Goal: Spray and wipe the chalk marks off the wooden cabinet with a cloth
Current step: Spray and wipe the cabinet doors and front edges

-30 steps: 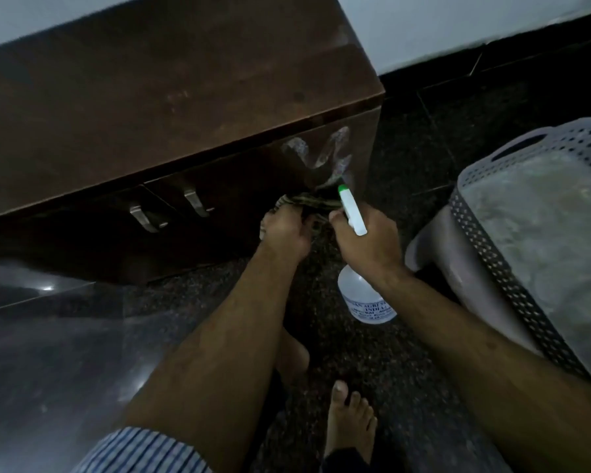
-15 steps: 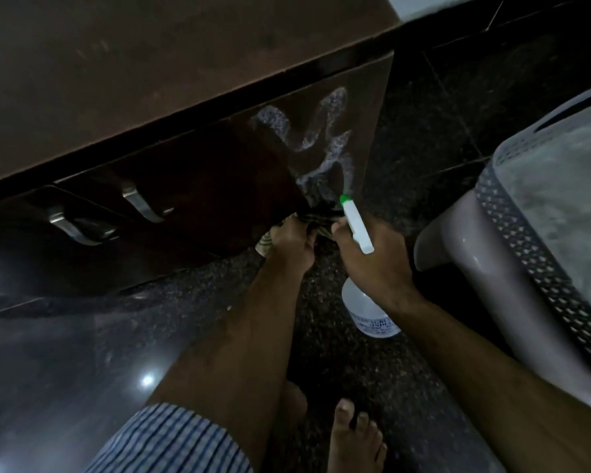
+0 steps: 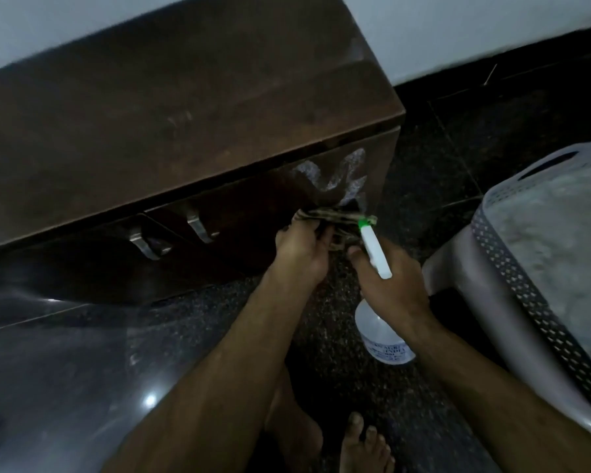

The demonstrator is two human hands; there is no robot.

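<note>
White sprayer [image 3: 384, 339] gripped right hand [image 3: 389, 285], cloth [image 3: 335, 216] left hand [image 3: 301, 254].

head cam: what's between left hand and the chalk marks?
The cloth, gripped by the left hand, sits just below the chalk marks; head view.

Dim, bluish; motion blur; glare spot on glossy floor [image 3: 150, 400].
</note>
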